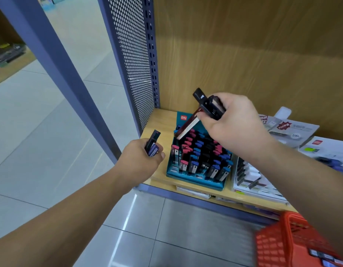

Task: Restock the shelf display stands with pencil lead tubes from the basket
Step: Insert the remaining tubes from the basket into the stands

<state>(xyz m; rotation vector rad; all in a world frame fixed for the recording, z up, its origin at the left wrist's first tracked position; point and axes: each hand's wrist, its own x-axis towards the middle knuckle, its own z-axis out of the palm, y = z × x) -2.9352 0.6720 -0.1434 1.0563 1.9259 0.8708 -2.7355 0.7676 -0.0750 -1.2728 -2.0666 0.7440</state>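
Note:
A teal display stand (193, 179) on the wooden shelf holds several pencil lead tubes with red, blue and black caps. My right hand (232, 124) hovers over its back rows and grips a bunch of lead tubes (209, 105); one dark red tube (187, 126) slants down from my fingers toward the stand. Left of the stand, my left hand (141, 160) grips a few blue and black lead tubes (153, 144). The red basket (290, 241) is at the lower right, on the floor side of the shelf, with more tubes inside.
A white display stand (253, 180) with dark items stands right of the teal one. Boxed goods (294, 130) lie behind it. The perforated blue side panel (132, 60) closes the shelf's left end. Grey floor tiles (51, 132) spread to the left and below.

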